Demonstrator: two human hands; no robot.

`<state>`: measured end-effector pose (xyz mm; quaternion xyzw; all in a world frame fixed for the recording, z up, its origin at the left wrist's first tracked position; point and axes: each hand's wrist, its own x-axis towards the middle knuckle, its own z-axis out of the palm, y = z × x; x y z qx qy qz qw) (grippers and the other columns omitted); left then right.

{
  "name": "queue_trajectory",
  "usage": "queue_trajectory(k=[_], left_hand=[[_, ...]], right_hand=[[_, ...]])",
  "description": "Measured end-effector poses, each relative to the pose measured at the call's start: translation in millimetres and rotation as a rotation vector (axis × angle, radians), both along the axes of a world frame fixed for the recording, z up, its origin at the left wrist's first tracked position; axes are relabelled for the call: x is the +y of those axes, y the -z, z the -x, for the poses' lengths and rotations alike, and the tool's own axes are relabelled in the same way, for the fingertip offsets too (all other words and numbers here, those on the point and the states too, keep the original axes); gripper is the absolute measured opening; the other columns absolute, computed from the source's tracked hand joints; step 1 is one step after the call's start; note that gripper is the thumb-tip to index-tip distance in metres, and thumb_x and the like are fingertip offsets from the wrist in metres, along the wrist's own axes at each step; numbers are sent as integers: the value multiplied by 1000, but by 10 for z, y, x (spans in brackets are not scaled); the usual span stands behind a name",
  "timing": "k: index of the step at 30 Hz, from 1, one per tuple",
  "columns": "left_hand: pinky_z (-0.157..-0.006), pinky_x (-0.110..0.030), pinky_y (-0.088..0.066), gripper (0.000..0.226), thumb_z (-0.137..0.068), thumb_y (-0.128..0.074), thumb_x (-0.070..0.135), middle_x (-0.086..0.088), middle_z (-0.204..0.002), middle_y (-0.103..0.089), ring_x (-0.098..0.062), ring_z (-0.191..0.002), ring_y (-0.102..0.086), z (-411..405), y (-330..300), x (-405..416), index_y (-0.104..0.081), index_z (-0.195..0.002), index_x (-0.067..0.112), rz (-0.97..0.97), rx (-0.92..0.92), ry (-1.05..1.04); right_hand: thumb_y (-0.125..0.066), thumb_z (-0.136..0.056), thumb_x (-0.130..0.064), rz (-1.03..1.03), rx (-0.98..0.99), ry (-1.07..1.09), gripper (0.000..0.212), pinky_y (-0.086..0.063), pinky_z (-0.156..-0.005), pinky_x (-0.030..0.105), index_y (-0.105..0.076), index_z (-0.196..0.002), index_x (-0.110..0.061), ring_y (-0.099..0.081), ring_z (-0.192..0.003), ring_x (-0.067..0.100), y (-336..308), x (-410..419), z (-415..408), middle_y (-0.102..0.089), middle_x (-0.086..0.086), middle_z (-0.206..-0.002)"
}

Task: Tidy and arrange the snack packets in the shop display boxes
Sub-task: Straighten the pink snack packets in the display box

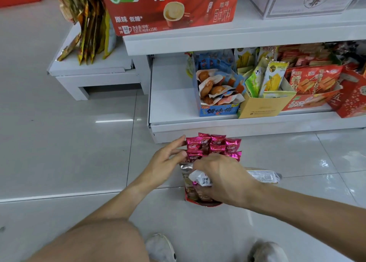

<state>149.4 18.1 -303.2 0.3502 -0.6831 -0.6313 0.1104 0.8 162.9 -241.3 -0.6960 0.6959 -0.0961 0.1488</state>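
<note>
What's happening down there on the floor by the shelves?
A person is crouched on the white tiled floor, sorting a red display box of shiny pink snack packets. The left hand steadies the packets with fingers spread against their side, while the right hand has its grip on a white-ended packet at the near end of the box. The bottom white shelf just behind has bare space beside a blue box of sausage snacks.

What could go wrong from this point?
The pink packets stand crowded at the far end of the floor box; the left hand steadies only one side, so some may topple out. The right hand grips several packets at once and might drop one.
</note>
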Motion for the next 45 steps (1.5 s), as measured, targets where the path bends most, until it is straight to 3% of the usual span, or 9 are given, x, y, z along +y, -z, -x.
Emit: queue_trajectory(k=[5,12,18,24,28,33,39,42,45], left_hand=[[-94,-32,-54,33,-96,-67,19,11,-123,-69,-9,-114,-65,-3,28,25,-64,-126,32,115,32,16],[-94,-44,-56,30,-83,-80,35,8,-107,-73,-11,-102,-69,161,33,-25,-64,-108,29,90,36,-41],[-90,-31,-57,19,-87,-76,12,2,-107,-73,-15,-106,-67,-36,-16,-15,-76,-105,18,98,84,158],[-90,-26,-59,38,-89,-74,30,8,-135,-42,-7,-118,-58,271,-25,38,-66,-125,36,367,86,46],[-91,-20,-55,46,-93,-69,35,22,-157,-23,5,-133,-41,326,-99,-140,-54,-134,49,315,5,295],[-93,-43,-57,51,-88,-75,23,19,-145,-41,-8,-119,-53,353,-76,-246,-59,-135,35,238,-49,453],[-85,-29,-60,69,-72,-90,29,7,-113,-54,-12,-94,-62,334,-40,-122,-60,-134,23,375,66,90],[-91,-33,-58,75,-72,-87,44,13,-123,-52,-3,-112,-56,315,-80,-139,-54,-138,35,389,10,133],[-116,-41,-39,107,-58,-94,48,15,-154,-29,-2,-143,-30,245,-188,-212,-30,-144,52,225,-33,358]], right_hand=[[-67,-73,-40,-205,55,116,40,-49,-75,30,-59,-112,-37,-62,-95,15,-151,138,307,-66,-12,-103],[-68,-62,-38,-254,-79,249,25,-51,-69,36,-62,-84,-28,-55,-75,14,-75,250,470,-54,-10,-83],[-59,-58,-44,-235,-105,270,34,-52,-70,37,-64,-86,-28,-57,-78,17,-46,227,486,-55,-7,-88],[-64,-61,-41,-241,-111,223,32,-52,-72,37,-66,-90,-27,-58,-80,16,-72,202,505,-59,-5,-90],[-73,-66,-33,-226,-147,243,28,-52,-69,35,-66,-92,-27,-59,-77,13,-90,240,525,-65,-9,-86],[-76,-67,-32,-199,-196,229,29,-50,-64,28,-65,-94,-31,-59,-72,9,-74,300,518,-66,-14,-82],[-76,-71,-34,-143,-188,209,30,-46,-62,23,-65,-99,-34,-57,-71,8,-53,340,513,-67,-15,-82],[-74,-73,-33,-139,-184,203,28,-47,-63,25,-65,-99,-33,-60,-74,11,-27,325,483,-69,-12,-83],[-74,-75,-36,-116,-166,233,24,-46,-63,28,-64,-96,-31,-59,-73,12,-6,284,507,-68,-11,-82]])
